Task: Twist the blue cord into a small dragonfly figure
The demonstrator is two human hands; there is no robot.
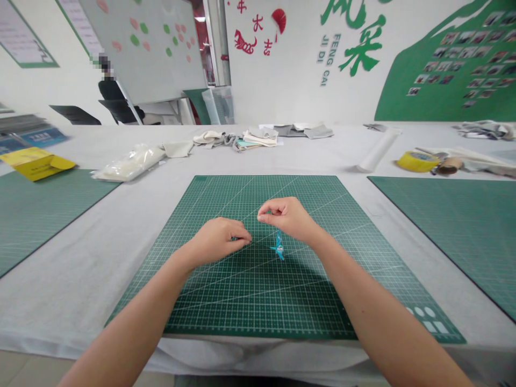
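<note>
My left hand [221,240] is closed in a pinch over the middle of the green cutting mat [226,306]. Up and to the right, my right hand [287,216] is also pinched, thumb against forefinger. Whatever either pinch holds, if anything, is too small to make out. A little bright blue thing [279,249] with thin arms and a pale centre shows just below my right hand. Its kind is unclear, and I cannot tell whether it lies on the mat or hangs above it. The two hands are a short gap apart.
Other cutting mats [451,231] flank mine. Behind lie a plastic-wrapped packet [131,162], folded cloths [260,137], a white roll [378,150] and yellow tape [418,160]. A yellow folder [37,162] lies left. A person [108,88] sits at the far left.
</note>
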